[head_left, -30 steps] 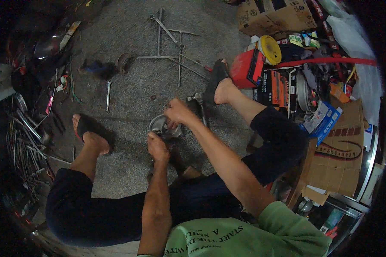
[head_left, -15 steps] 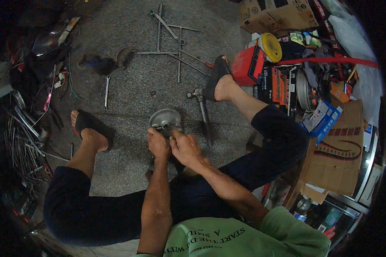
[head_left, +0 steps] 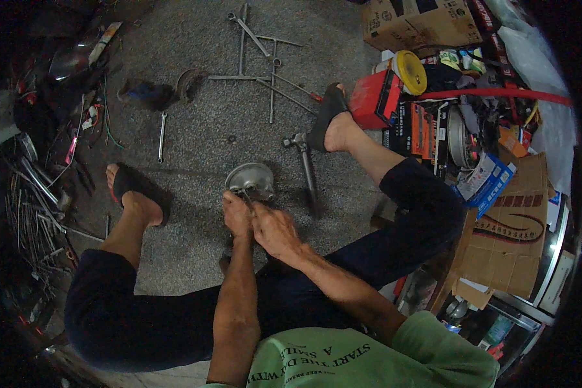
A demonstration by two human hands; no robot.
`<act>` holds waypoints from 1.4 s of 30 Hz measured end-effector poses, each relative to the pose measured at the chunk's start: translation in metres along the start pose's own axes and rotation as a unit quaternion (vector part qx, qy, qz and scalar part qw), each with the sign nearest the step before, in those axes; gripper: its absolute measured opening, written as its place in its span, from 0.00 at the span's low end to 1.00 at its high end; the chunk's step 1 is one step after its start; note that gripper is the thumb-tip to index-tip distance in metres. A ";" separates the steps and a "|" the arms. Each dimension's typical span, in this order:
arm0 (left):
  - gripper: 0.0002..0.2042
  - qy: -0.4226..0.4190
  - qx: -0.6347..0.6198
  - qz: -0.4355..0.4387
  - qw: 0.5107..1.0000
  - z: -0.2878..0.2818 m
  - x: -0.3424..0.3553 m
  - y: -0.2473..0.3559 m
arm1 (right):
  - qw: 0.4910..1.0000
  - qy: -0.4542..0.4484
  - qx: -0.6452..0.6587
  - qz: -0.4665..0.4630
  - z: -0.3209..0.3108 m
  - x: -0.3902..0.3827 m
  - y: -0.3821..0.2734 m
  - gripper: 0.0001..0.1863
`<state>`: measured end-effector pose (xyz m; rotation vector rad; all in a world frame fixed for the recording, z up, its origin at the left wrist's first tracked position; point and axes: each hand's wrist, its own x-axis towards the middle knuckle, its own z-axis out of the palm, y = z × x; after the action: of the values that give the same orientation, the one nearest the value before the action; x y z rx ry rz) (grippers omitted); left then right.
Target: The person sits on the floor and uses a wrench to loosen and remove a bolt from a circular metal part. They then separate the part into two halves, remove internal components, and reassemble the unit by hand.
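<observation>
Head view, near side first: we see a green shirt [head_left: 394, 355] and dark trousers [head_left: 168, 326], the legs spread wide over the grey floor [head_left: 187, 258]. Between the knees, the left hand [head_left: 238, 216] has its grip clenched on the near side of a round metal part [head_left: 249, 176], which is well in from the floor's left and right edges; whether it touches the floor we cannot tell. The right hand [head_left: 277, 233] is just beside the left, fingers bent at the part's near side — what its grip holds is hidden, so we cannot tell.

Along the floor's left edge we find a heap of thin rods [head_left: 29, 226]; along its right edge, brown cardboard [head_left: 511, 252] and, farther, a blue-and-white carton [head_left: 488, 181]. A hammer [head_left: 307, 171] lies right of the part, its head away from us. Farther off, a wrench [head_left: 161, 137] lies alone to the left, and a red box [head_left: 372, 100] is near the right foot [head_left: 335, 129]. Beyond — T-shaped wrenches [head_left: 239, 78] and, toward the far right corner, a cardboard box [head_left: 423, 26].
</observation>
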<state>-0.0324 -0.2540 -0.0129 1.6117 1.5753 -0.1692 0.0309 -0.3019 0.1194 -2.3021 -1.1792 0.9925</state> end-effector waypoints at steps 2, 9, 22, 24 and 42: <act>0.18 -0.002 0.002 -0.014 1.000 0.002 0.003 -0.001 | 1.000 -0.008 0.004 0.012 -0.001 0.001 -0.001 0.11; 0.15 0.007 -0.008 -0.015 1.000 0.000 -0.001 0.003 | 1.000 0.017 0.019 0.003 -0.003 0.001 -0.002 0.08; 0.15 0.001 -0.038 -0.064 0.997 0.003 0.003 0.001 | 0.999 -0.026 -0.031 -0.006 0.008 0.001 0.004 0.15; 0.15 -0.011 -0.041 -0.058 0.997 0.000 0.002 0.002 | 0.999 -0.036 -0.039 -0.005 0.004 0.008 0.000 0.14; 0.15 0.012 -0.207 -0.040 0.977 0.024 0.012 -0.031 | 0.948 -0.138 0.185 0.219 -0.014 0.164 0.053 0.13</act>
<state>-0.0466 -0.2655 -0.0500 1.2303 1.5698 0.1311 0.1361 -0.1994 0.0284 -2.1998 -0.5020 1.5856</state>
